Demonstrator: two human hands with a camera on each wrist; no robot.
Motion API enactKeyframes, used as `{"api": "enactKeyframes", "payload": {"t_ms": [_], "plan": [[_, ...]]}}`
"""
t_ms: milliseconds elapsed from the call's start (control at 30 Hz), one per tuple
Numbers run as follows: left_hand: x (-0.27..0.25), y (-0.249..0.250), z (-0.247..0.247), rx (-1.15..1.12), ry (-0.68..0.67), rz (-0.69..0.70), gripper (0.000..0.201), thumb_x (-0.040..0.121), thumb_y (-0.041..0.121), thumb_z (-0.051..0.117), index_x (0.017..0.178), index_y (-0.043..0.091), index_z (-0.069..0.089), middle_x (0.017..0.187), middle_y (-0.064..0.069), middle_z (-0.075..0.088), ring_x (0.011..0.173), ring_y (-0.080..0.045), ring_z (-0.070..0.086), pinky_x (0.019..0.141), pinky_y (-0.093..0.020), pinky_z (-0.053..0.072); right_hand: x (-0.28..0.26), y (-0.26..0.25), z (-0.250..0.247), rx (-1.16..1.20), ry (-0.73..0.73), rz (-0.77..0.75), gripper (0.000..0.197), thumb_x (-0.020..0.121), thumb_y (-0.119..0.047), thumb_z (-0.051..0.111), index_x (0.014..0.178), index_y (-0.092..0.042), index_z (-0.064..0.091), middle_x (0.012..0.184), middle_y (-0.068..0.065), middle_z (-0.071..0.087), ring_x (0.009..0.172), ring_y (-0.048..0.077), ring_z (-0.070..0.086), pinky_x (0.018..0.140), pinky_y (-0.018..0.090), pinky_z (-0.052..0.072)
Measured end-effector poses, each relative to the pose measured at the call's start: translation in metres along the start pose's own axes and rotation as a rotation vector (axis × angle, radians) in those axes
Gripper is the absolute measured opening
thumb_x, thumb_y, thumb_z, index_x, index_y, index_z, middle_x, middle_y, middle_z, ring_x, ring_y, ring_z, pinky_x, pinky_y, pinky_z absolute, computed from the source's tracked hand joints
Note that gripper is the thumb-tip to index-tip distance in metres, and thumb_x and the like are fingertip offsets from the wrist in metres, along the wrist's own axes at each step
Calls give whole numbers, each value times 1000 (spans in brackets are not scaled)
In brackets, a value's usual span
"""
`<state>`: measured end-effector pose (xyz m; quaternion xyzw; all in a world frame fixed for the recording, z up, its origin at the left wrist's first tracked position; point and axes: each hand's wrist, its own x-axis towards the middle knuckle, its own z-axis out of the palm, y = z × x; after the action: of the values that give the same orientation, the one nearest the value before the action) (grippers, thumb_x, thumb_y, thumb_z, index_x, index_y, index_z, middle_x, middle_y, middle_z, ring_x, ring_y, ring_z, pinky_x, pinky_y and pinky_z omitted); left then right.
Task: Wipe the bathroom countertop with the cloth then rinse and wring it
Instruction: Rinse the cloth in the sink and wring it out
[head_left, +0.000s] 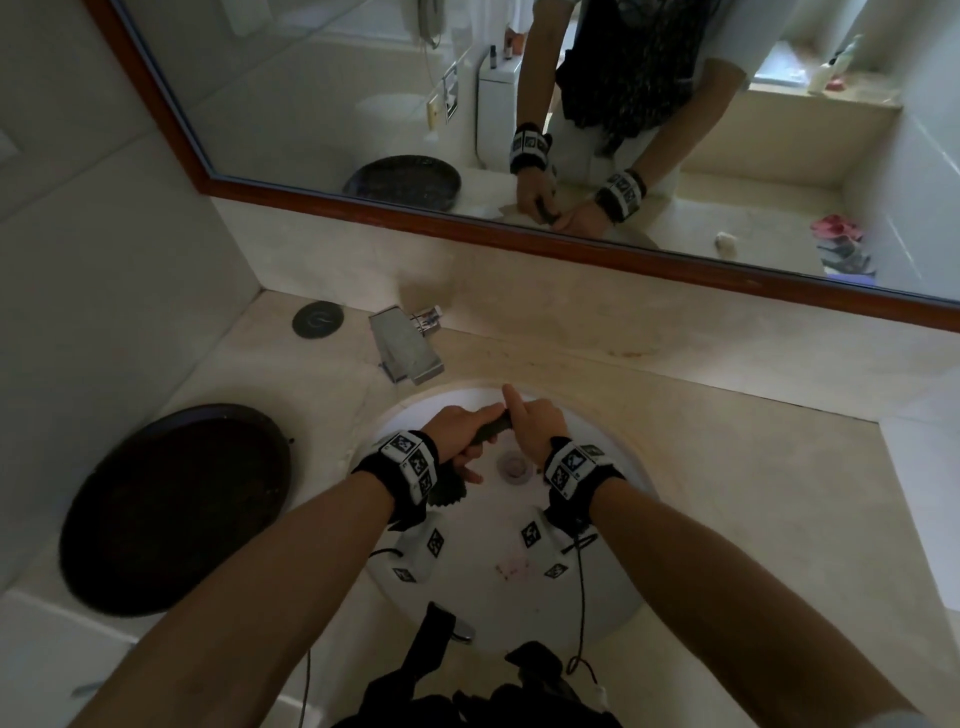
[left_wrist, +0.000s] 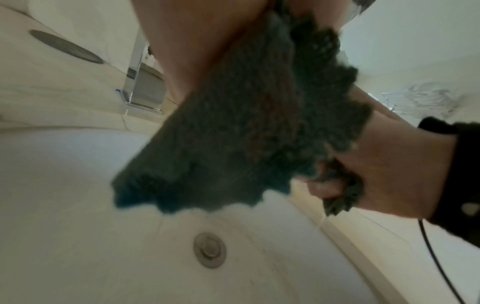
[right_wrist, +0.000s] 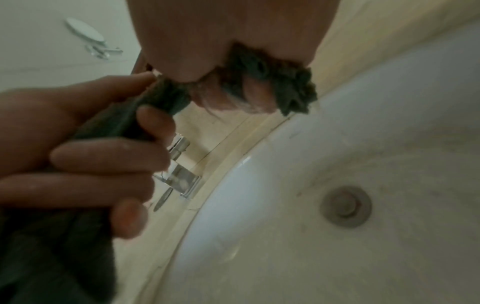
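Note:
A dark green cloth (head_left: 488, 431) is twisted into a tight rope above the white round sink (head_left: 613, 457). My left hand (head_left: 462, 431) grips one end and my right hand (head_left: 530, 421) grips the other, its index finger sticking up. In the left wrist view the loose cloth (left_wrist: 233, 133) hangs down over the drain (left_wrist: 209, 250), and the right hand (left_wrist: 376, 170) squeezes a bunched end. In the right wrist view the cloth (right_wrist: 270, 82) bulges from my right fist, and the left hand's fingers (right_wrist: 109, 156) curl round the twisted part.
A chrome faucet (head_left: 405, 345) stands at the sink's back left, no water running. A dark round tray (head_left: 171, 509) sits on the beige countertop (head_left: 727, 405) at the left, a dark round disc (head_left: 318, 319) near the corner. A wood-framed mirror (head_left: 571, 130) runs along the back.

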<state>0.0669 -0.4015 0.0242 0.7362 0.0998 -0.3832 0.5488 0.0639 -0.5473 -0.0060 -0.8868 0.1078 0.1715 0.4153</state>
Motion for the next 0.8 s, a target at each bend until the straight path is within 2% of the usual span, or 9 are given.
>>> {"api": "enactKeyframes", "payload": {"t_ms": [67, 133, 233, 367, 467, 600, 667, 767, 800], "plan": [[3, -3, -1, 7, -28, -30, 47, 91, 52, 54, 77, 8, 56, 49, -1, 32, 41, -15, 31, 62, -38, 58, 3, 0, -9, -86, 23, 14, 47, 101, -48, 27, 80, -13, 51, 84, 15, 51, 80, 28, 52, 74, 33, 40], [8, -3, 1, 96, -18, -25, 49, 89, 56, 53, 71, 10, 53, 50, -1, 33, 42, -15, 32, 54, -28, 48, 8, 3, -12, -152, 24, 39, 51, 100, -51, 29, 73, -13, 49, 81, 14, 53, 76, 26, 50, 71, 31, 39], [15, -3, 4, 304, 47, 7, 56, 88, 62, 48, 67, 10, 50, 53, -5, 42, 45, -18, 39, 51, -25, 38, 12, 6, -12, -115, -8, 134, 57, 95, -60, 36, 64, -15, 49, 68, 8, 56, 63, 25, 53, 62, 29, 41], [16, -6, 2, 415, 119, 2, 60, 92, 61, 38, 68, 10, 58, 59, -7, 52, 48, -20, 45, 51, -24, 39, 10, 7, -8, 140, -41, 188, 65, 89, -68, 41, 75, -10, 65, 71, 4, 62, 66, 22, 57, 68, 30, 45], [15, -2, 3, 352, 148, 7, 60, 96, 57, 30, 67, 10, 55, 55, -7, 46, 44, -20, 39, 48, -24, 34, 5, 2, 2, 331, -27, 124, 53, 92, -58, 45, 85, -9, 64, 83, 10, 64, 80, 28, 60, 82, 38, 49], [15, 3, 6, 261, 172, 63, 57, 100, 48, 23, 63, 12, 47, 50, -5, 40, 41, -19, 33, 46, -23, 30, 0, -7, 13, 444, 75, 82, 34, 99, -43, 42, 101, -11, 54, 87, 6, 59, 82, 27, 59, 79, 38, 51], [11, 6, 8, 307, 169, 115, 50, 102, 37, 24, 63, 12, 44, 54, -7, 42, 43, -22, 36, 48, -28, 35, -1, -8, 15, 380, 133, 51, 33, 101, -40, 38, 107, -12, 54, 91, 5, 59, 76, 22, 58, 70, 31, 47], [14, 6, 8, 395, 218, 118, 24, 102, 17, 35, 98, 1, 52, 89, -25, 60, 76, -39, 59, 70, -45, 47, -2, -12, 13, 94, 131, 7, 41, 103, -37, 31, 108, -7, 57, 96, 14, 60, 84, 30, 58, 72, 32, 43], [13, 5, 8, 433, 247, 109, 25, 101, 14, 37, 115, -4, 48, 104, -27, 61, 91, -42, 61, 77, -45, 47, -2, -12, 13, -45, 93, 24, 41, 103, -33, 31, 121, -5, 54, 104, 19, 61, 93, 32, 59, 78, 36, 45]]}}
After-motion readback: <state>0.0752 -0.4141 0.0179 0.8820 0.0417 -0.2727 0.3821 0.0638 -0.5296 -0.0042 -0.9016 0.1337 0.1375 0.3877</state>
